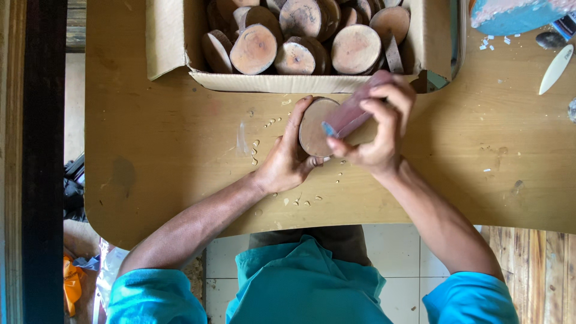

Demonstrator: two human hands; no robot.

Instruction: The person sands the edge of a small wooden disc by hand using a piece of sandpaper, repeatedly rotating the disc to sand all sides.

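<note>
Sanding 1 wood disc (314, 127) at table (150, 150) centre. Left hand (287, 159), at 7 o'clock, pinches its rim; right hand (375, 129), at 3 o'clock, is curled around a sanding block (355, 111). Best practice: level strokes, firm grip, box of discs (300, 81) at 12 o'clock.

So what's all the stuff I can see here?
wooden table: one, tan, fills the middle
cardboard box: one, beige, top of table
wood slices in box: many, brown, stacked on edge
wood slice: one, brown, held on the table
sanding pad: one, reddish, across that slice
pale chips: several, whitish, scattered on table
white blade-shaped piece: one, top right
blue and pink thing: one, top right corner
left hand: steadies the slice
right hand: grips the pad
</note>
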